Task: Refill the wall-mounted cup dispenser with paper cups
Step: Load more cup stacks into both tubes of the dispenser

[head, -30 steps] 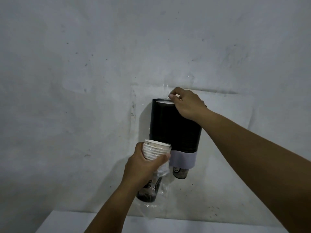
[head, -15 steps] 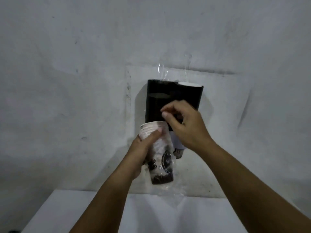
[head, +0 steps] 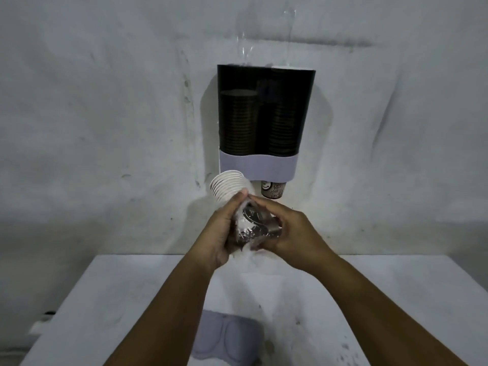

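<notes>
Both hands closed around 1 nested stack of white-rimmed paper cups (head: 229, 190) part-wrapped in clear crinkled plastic sleeve (head: 248, 228): left hand (head: 220, 233) at 9 o'clock of the stack, right hand (head: 293, 233) at 3 o'clock. Stack tilted, rims toward 11 o'clock, just below the dark smoked wall-mounted cup dispenser with pale lilac base band (head: 264, 112) holding 2 columns. 1 printed cup bottom (head: 273, 189) poking out under the right column. At 6 o'clock, pale lilac double-hollow lid (head: 227, 336) lying on the white table (head: 105, 299).
</notes>
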